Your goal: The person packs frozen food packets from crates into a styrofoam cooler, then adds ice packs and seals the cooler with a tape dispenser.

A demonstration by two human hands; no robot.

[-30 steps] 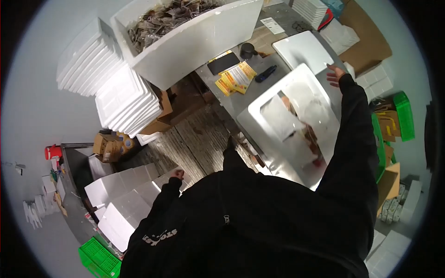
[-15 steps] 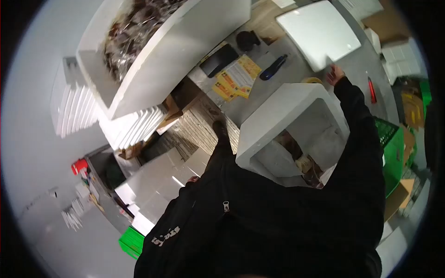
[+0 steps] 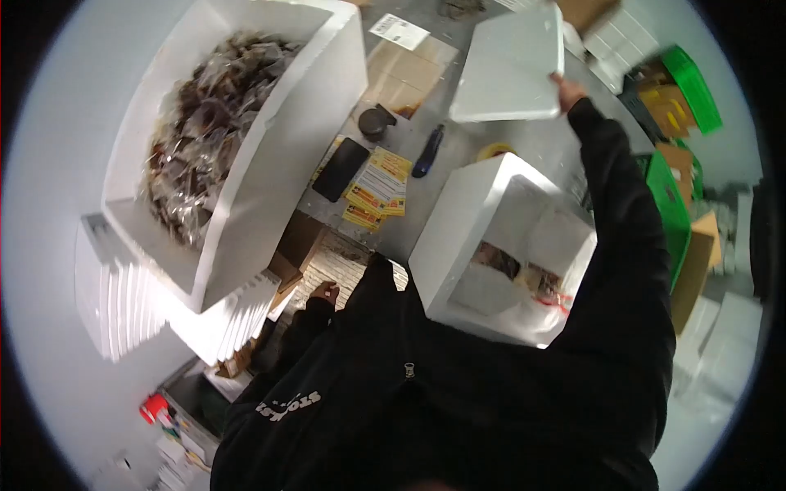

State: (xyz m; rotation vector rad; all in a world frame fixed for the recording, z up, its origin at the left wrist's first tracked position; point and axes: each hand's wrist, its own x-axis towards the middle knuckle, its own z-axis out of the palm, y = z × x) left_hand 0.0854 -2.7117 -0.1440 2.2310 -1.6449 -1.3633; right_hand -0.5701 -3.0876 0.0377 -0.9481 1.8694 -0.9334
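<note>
An open white foam box stands on the grey table in front of me, with white packs and brownish packets inside. My right hand reaches past it and grips the near edge of a flat white foam lid, which is raised off the table. My left hand hangs low at my side near the table's edge, fingers curled, holding nothing that I can see.
A large foam tub full of clear-wrapped dark packets stands at the left. Between it and the box lie a black phone, yellow leaflets, a blue cutter and a tape roll. Stacked foam lids and green crates surround me.
My right hand has taken hold of the foam lid and lifted it from the table. The view has swung, and my left hand has risen towards the table's edge.
</note>
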